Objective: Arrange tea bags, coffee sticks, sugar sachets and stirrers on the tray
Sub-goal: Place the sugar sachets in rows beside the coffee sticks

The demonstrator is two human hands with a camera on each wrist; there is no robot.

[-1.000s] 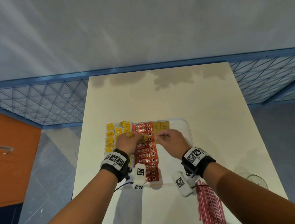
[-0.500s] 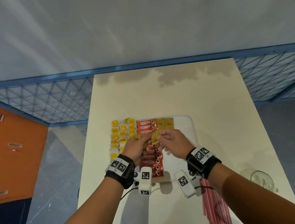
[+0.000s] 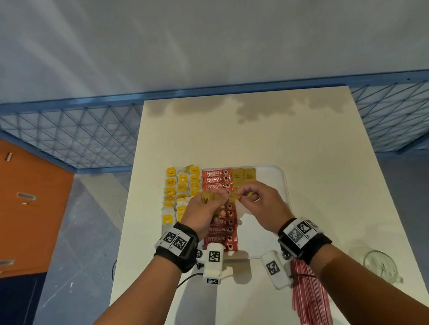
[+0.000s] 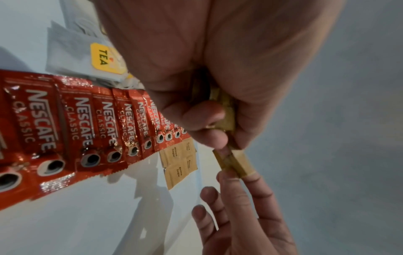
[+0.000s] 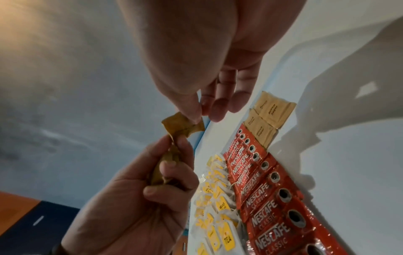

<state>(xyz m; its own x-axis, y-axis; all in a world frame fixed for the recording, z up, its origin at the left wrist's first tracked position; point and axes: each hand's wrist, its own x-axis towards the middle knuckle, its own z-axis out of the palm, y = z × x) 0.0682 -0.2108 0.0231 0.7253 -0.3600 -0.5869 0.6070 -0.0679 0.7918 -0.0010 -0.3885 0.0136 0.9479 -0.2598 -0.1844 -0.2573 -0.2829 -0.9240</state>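
Above the tray's middle, the left hand (image 3: pixel 202 215) grips a bunch of brown sugar sachets (image 5: pixel 165 165) in curled fingers, while the right hand (image 3: pixel 265 206) pinches one sachet (image 5: pixel 182 126) between thumb and fingertips, just beside the bunch's top end. Beneath them the white tray (image 3: pixel 275 183) sits near the counter's (image 3: pixel 257 132) left edge. A row of red coffee sticks (image 3: pixel 216 180) runs down the tray's middle, with laid sugar sachets (image 3: pixel 244 176) touching its far right side. Yellow-tagged tea bags (image 3: pixel 181 186) fill the left part. Red stirrers (image 3: pixel 311 301) lie near the counter's near edge, a glass (image 3: pixel 379 264) toward its right edge.
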